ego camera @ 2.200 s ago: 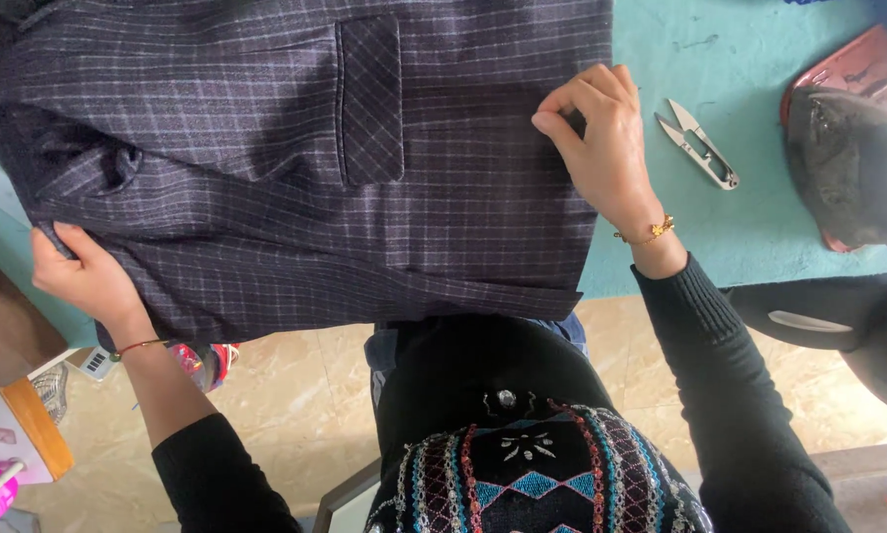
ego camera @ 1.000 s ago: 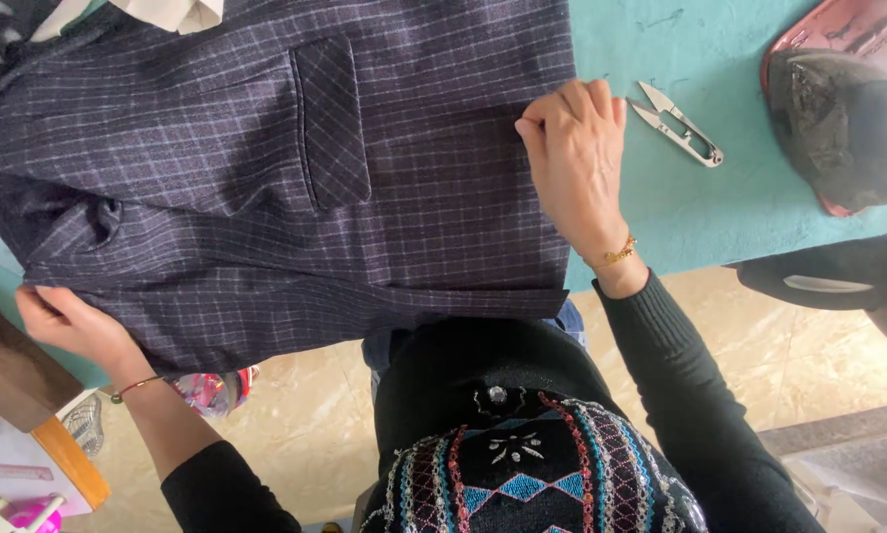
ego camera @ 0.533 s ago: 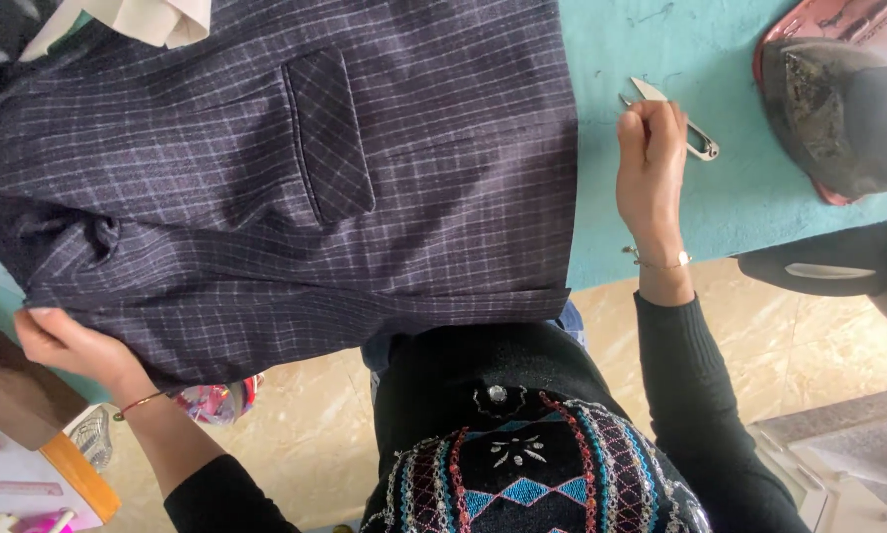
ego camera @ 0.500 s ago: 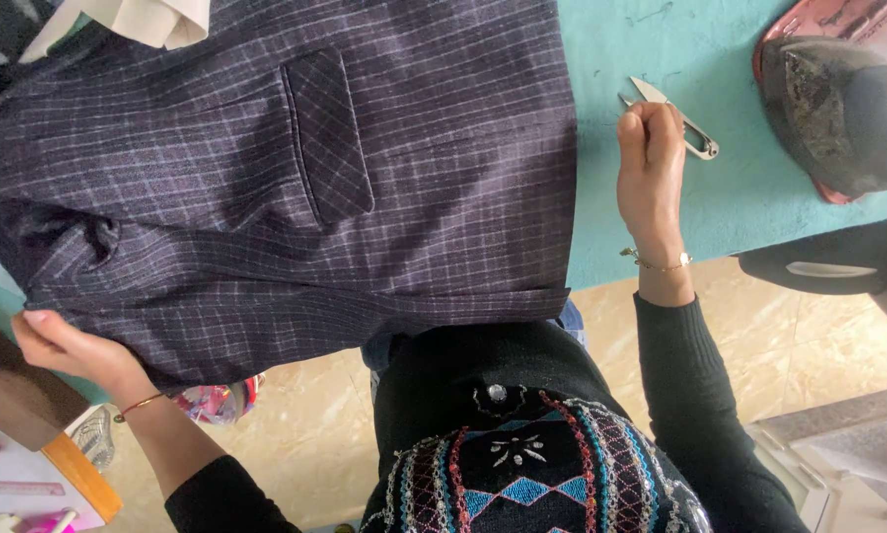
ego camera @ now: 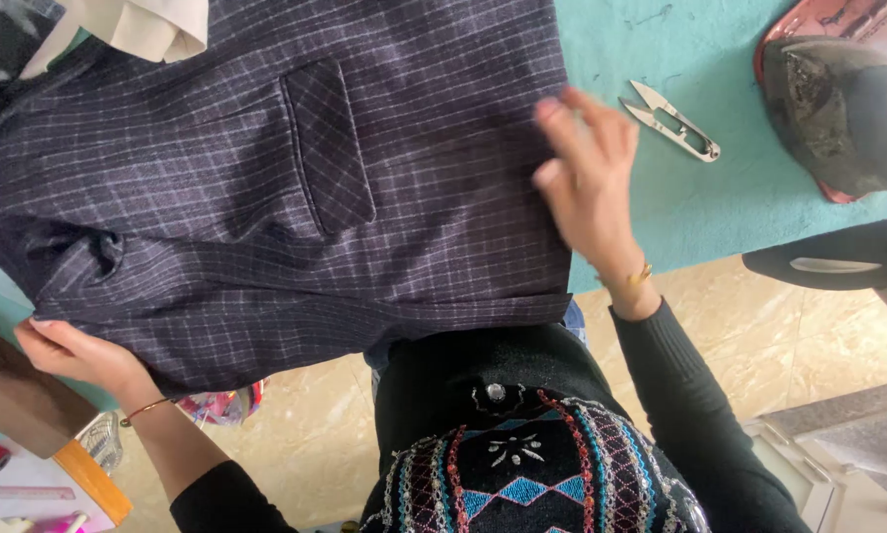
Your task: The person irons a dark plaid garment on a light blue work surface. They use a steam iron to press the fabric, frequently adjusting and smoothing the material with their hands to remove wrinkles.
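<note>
Head view shows the checked jacket (ego camera: pixel 295 188) spread over the teal table (ego camera: pixel 720 207), left hand (ego camera: pixel 69 353) pinching its lower edge, fingertips hidden, right hand (ego camera: pixel 587 178) blurred, seemingly open near the thread snips (ego camera: pixel 672 122)

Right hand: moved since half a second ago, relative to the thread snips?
Yes. The right hand has left the thread snips and come back leftward onto the edge of the checked jacket; the snips lie alone on the teal table.
</note>
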